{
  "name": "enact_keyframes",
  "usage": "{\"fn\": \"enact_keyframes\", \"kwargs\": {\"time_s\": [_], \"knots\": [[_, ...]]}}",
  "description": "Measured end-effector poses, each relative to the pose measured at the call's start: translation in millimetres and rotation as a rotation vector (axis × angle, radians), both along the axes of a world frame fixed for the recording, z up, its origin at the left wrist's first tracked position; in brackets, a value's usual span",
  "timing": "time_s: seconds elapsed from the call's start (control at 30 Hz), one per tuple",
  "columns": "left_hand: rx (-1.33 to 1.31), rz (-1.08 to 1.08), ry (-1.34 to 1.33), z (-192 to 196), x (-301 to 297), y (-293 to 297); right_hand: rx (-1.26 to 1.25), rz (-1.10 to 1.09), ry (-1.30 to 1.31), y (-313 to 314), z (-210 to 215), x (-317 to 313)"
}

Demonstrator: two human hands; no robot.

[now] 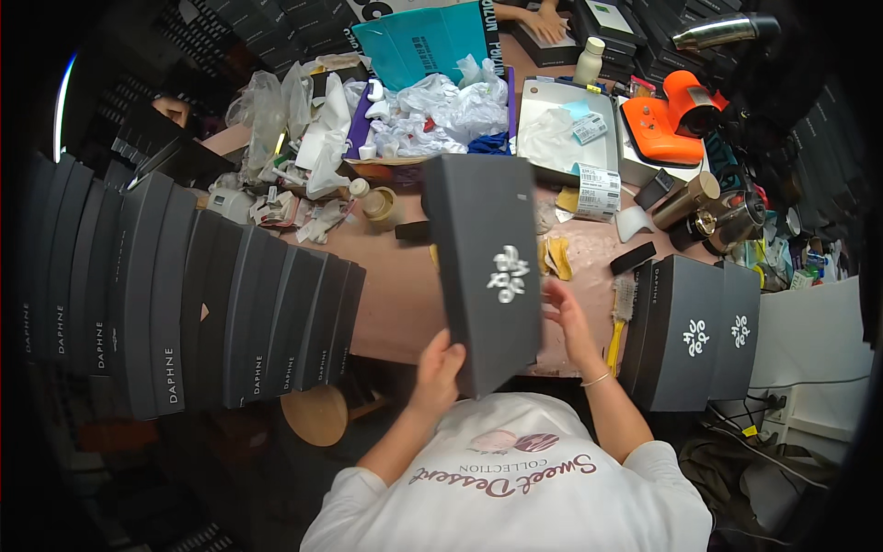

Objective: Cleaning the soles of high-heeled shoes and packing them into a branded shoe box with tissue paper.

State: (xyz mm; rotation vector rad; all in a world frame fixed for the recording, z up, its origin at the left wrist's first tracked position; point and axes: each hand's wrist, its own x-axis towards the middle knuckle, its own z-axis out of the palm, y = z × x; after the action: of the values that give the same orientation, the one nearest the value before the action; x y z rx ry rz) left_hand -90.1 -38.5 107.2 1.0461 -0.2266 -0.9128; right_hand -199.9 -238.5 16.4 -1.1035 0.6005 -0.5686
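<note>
While both hands steady it above the near edge of the pinkish worktable (pixel 395 294), a dark grey rectangular box (pixel 483 267) with a matte lid and a silvery emblem is held tilted over the person's lap. Left hand (pixel 440 368) grips its lower corner, fingers curled tight around the edge; right hand (pixel 570 322) rests against the right side, fingers loosely spread along it. Just right stand two matching grey boxes (pixel 694 336) upright, with a yellow-handled brush (pixel 620 317) between them and the held box. Left, a long row of identical flat boxes (pixel 184 294) stands on edge. Behind, crumpled white plastic bags (pixel 441 110), a roll of tape (pixel 382 204), yellow rags (pixel 557 258), an orange tool (pixel 671 115) and a metal flask (pixel 727 221) crowd the table.
</note>
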Motion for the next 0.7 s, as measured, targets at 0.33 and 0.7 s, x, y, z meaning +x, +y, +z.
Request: {"fn": "enact_keyframes", "kwargs": {"time_s": [0.33,0.7], "knots": [[0.643,-0.136,-0.865,-138,24,42,-0.624,0.103,0.67,24,-47,40],[0.64,-0.587,0.208,-173,114,51,-0.441,-0.092,0.694,91,-79,37]]}}
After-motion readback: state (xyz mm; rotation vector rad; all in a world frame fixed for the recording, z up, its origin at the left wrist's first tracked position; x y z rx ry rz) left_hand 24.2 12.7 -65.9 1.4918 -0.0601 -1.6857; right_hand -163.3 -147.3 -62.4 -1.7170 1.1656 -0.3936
